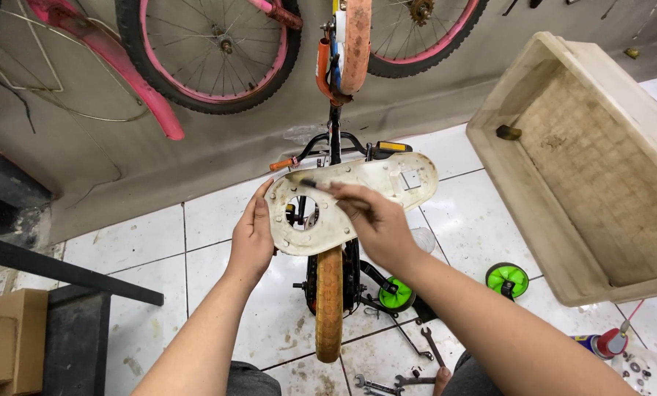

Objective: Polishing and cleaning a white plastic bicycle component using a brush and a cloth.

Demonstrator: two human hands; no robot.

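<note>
The chain cover (357, 202) is a flat, grimy off-white plastic plate, rounded at one end with a large round hole, held up above the upturned bike's orange tyre (329, 301). The left hand (253, 238) grips its edge at nine o'clock. The right hand (376, 224) pinches a thin brush (315, 183) against its face.

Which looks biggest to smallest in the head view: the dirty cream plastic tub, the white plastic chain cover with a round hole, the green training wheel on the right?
1. Cream plastic tub, though it sits nearer the camera.
2. White chain cover, held by the left hand.
3. Green training wheel.
</note>
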